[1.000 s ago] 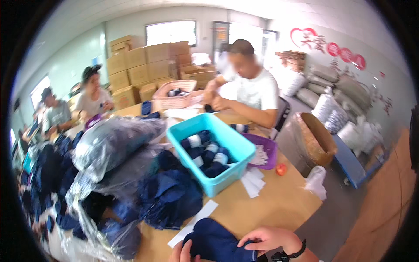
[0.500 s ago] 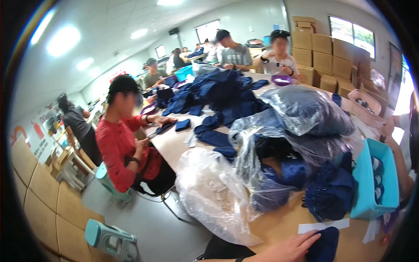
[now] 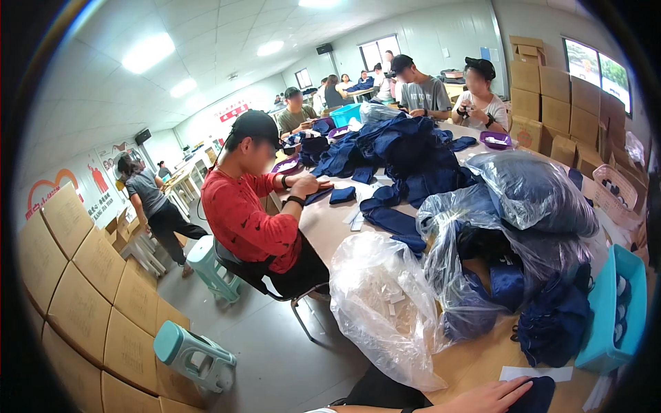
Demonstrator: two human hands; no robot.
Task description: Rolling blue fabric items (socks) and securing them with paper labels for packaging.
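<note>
At the lower edge, my left hand [image 3: 485,398] lies flat with its fingers stretched over a dark blue fabric piece [image 3: 536,398]. The lower part of that piece is cut off by the picture's edge. A white paper strip [image 3: 551,374] lies just beyond my fingers. Past the strip sits a crumpled heap of navy cloth [image 3: 551,330] beside an open clear plastic bag [image 3: 447,275] with more navy cloth in it. My right hand is out of the picture.
A clear bag of white scraps [image 3: 382,310] hangs over the table's left edge. At the right stands a turquoise basket [image 3: 606,337] holding rolled items. A co-worker in red [image 3: 248,213] handles cloth at the left; others sit farther back. Green stools [image 3: 186,344] and cartons [image 3: 89,310] fill the left.
The view has swung left, so everything sits farther right in it. My left hand still rests on the fabric piece. The red-sleeved co-worker's hands have come together.
</note>
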